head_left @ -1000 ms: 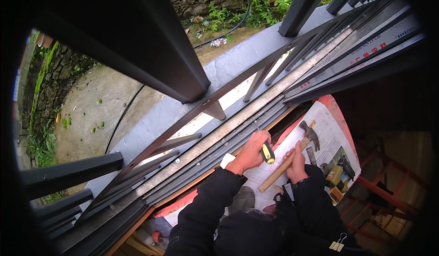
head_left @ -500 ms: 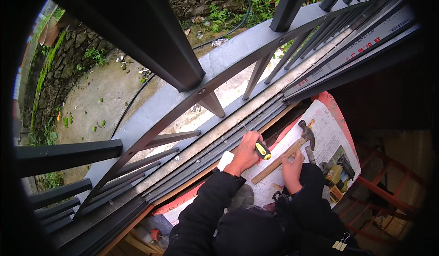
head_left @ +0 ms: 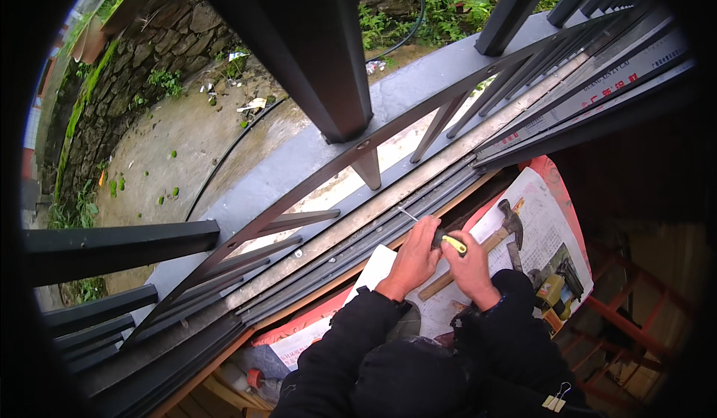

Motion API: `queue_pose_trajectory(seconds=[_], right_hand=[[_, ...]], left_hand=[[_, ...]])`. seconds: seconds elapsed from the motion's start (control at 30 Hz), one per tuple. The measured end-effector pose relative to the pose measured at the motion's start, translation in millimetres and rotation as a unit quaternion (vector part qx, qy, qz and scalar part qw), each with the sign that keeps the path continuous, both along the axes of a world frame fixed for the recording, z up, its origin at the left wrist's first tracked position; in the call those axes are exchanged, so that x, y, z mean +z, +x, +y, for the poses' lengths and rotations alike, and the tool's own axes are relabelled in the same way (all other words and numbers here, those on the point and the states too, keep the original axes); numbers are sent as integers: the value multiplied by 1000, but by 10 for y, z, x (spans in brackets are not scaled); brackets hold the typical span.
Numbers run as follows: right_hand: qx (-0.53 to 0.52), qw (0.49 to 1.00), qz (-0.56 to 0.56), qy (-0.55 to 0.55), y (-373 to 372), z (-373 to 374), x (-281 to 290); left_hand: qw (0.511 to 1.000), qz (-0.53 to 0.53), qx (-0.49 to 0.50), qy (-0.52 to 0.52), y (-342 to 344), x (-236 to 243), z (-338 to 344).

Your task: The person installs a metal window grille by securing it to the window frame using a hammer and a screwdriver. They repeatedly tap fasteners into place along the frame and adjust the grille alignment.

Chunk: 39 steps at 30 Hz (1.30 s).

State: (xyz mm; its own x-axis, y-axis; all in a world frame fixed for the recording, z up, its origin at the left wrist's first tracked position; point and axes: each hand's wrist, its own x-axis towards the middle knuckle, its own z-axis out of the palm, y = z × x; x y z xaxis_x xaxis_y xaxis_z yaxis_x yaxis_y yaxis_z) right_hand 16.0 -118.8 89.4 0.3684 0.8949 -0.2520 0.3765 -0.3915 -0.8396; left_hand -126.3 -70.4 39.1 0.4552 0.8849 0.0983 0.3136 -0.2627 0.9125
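Observation:
A black-and-yellow screwdriver (head_left: 454,246) lies slantwise between my hands, its thin metal shaft pointing up and left to the dark window track (head_left: 358,240). My left hand (head_left: 415,259) is closed round the front of the handle, near the shaft. My right hand (head_left: 470,270) grips the rear end of the handle. Just to the right, partly behind my right hand, a claw hammer (head_left: 512,224) with a wooden handle rests on newspaper (head_left: 534,203). Neither hand holds the hammer. Whether the screwdriver tip touches the track I cannot tell.
Dark metal railing bars (head_left: 347,82) stand close in front, beyond the track. Yellow-and-black tools (head_left: 551,292) lie on the newspaper at right, near a short metal piece (head_left: 515,257). A red metal frame (head_left: 635,313) stands lower right. White paper (head_left: 376,267) lies by my left wrist.
My right hand has let go of the hammer's handle and moved left onto the screwdriver's handle. The hammer stays on the newspaper. The whole view has shifted slightly.

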Motion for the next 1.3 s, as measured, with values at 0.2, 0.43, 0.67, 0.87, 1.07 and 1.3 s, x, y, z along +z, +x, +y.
queue_pose_trajectory(seconds=[0.2,0.43,0.67,0.87,1.07,1.3], right_hand=[[13,998,-59,10,414,371,260],[37,994,-103,1,557,763,369],[113,985,-106,-74,684,1061,434],[304,936,-100,-148,490,1307,357],[265,952,-63,-141,487,1234,534],[205,960,-112,-151,718,1404,602]], left_hand=[[969,141,201,-29,-821,-134,-103],[885,307,327,-125,-1427,-224,-285],[875,399,260,-87,-1341,-201,-286],[905,381,179,-60,-933,-246,-167],[923,312,203,-101,-832,-251,-106],[936,282,187,-93,-806,-283,-110]])
